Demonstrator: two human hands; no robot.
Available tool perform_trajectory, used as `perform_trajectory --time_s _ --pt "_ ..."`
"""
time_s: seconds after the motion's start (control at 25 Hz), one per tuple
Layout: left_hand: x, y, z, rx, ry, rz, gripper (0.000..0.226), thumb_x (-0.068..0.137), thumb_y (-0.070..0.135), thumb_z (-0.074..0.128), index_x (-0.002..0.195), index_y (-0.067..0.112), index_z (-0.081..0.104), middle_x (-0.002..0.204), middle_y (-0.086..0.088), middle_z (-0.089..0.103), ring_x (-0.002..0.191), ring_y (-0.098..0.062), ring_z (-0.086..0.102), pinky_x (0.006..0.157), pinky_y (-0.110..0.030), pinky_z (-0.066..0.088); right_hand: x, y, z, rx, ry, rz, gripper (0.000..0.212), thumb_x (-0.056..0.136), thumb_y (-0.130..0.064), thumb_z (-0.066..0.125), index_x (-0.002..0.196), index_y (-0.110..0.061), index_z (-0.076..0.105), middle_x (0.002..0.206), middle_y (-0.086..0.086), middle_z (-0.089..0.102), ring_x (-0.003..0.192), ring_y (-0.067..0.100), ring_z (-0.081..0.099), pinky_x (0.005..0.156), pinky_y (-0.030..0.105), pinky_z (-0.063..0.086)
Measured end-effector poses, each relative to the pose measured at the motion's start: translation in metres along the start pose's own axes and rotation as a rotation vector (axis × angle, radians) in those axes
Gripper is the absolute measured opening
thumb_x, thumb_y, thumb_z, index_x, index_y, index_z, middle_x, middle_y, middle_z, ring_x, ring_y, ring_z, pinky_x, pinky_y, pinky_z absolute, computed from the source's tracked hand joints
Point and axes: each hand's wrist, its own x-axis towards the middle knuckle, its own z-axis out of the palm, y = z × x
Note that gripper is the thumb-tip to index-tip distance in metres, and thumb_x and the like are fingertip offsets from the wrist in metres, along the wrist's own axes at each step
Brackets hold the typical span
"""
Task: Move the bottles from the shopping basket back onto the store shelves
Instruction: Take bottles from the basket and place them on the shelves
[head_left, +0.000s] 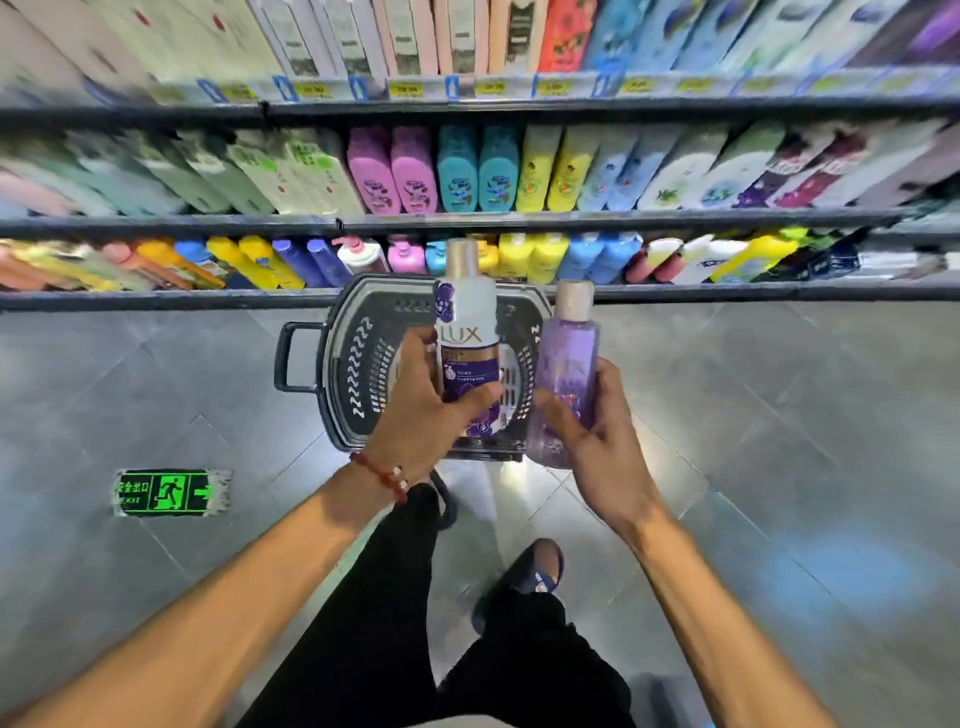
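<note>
A dark shopping basket (353, 364) stands on the floor in front of the store shelves (467, 221). My left hand (421, 410) grips a white and purple LUX bottle (467, 332) with a gold cap, held upright above the basket. Just to its right, my right hand (597, 441) grips a clear lilac LUX bottle (566, 364), also upright, over the basket's right rim. Both bottles hide much of the basket's inside; what lies in it cannot be made out.
Three shelf levels are packed with coloured bottles: pink, teal, yellow and blue ones (457, 171) in the middle row. A green exit sign (171, 491) is stuck on the grey tiled floor at left. My legs and a sandalled foot (540, 566) are below.
</note>
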Motion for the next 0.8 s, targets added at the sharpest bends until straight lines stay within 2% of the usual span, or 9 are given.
perform_trajectory --time_s 0.12,0.2,0.28,0.36,0.48,0.56,0.68,0.8 --pt "-0.031 0.032 0.032 0.023 -0.025 0.086 0.055 0.083 0.001 0.08 0.126 0.013 0.047 0.106 0.003 0.071 0.092 -0.007 0.072 0.086 -0.032 0.06 -0.026 -0.025 -0.044 0.024 -0.002 -0.068 0.034 0.103 -0.017 0.064 0.133 -0.018 0.049 0.116 -0.003 0.07 0.099 0.01 0.067 0.088 0.034 0.057" --pt "-0.051 0.061 0.059 -0.024 -0.041 0.137 0.052 0.085 -0.001 0.076 0.126 0.015 0.048 0.106 -0.001 0.071 0.089 -0.01 0.071 0.076 -0.027 0.06 -0.044 -0.047 -0.077 0.015 -0.002 -0.137 0.034 0.102 -0.015 0.064 0.134 -0.017 0.05 0.113 -0.005 0.069 0.096 0.003 0.066 0.085 0.025 0.054" --pt "-0.066 0.087 0.082 -0.09 -0.073 0.169 0.051 0.086 -0.001 0.075 0.123 0.023 0.049 0.11 -0.005 0.07 0.092 -0.014 0.07 0.077 -0.026 0.061 -0.06 -0.068 -0.106 0.019 -0.009 -0.197 0.036 0.102 -0.011 0.062 0.135 -0.018 0.05 0.108 -0.01 0.069 0.092 -0.003 0.065 0.081 0.016 0.051" --pt "-0.076 0.111 0.101 -0.086 -0.083 0.23 0.053 0.085 0.003 0.078 0.123 0.025 0.049 0.111 -0.003 0.069 0.092 -0.01 0.069 0.081 -0.022 0.059 -0.073 -0.09 -0.131 0.013 0.006 -0.26 0.034 0.102 -0.008 0.062 0.132 -0.021 0.051 0.107 -0.015 0.07 0.094 -0.004 0.065 0.084 0.015 0.05" --pt "-0.088 0.152 0.129 -0.023 -0.081 0.34 0.053 0.088 0.001 0.073 0.131 0.018 0.047 0.106 0.003 0.067 0.08 0.006 0.066 0.073 -0.01 0.051 -0.091 -0.125 -0.169 -0.01 0.033 -0.371 0.03 0.102 -0.008 0.062 0.125 -0.025 0.054 0.11 -0.008 0.069 0.099 0.003 0.063 0.091 0.02 0.051" --pt "-0.093 0.183 0.147 -0.001 -0.107 0.413 0.056 0.088 0.003 0.072 0.135 0.02 0.046 0.108 0.005 0.067 0.081 0.007 0.066 0.073 -0.011 0.051 -0.099 -0.15 -0.191 -0.003 0.029 -0.43 0.03 0.102 -0.008 0.062 0.127 -0.023 0.054 0.112 -0.006 0.069 0.101 0.003 0.063 0.091 0.019 0.052" --pt "-0.101 0.227 0.167 0.016 -0.147 0.513 0.051 0.091 0.007 0.071 0.133 0.023 0.048 0.109 -0.001 0.067 0.082 0.001 0.066 0.072 -0.016 0.054 -0.105 -0.186 -0.216 0.0 0.054 -0.501 0.034 0.102 -0.011 0.063 0.134 -0.017 0.053 0.116 -0.004 0.07 0.103 0.005 0.064 0.093 0.023 0.054" --pt "-0.102 0.274 0.191 0.019 -0.169 0.616 0.046 0.092 0.011 0.071 0.131 0.022 0.048 0.105 -0.001 0.066 0.076 0.0 0.064 0.065 -0.016 0.055 -0.102 -0.222 -0.245 0.053 0.103 -0.56 0.029 0.101 -0.009 0.064 0.128 -0.015 0.056 0.106 -0.007 0.072 0.096 0.005 0.066 0.085 0.02 0.054"
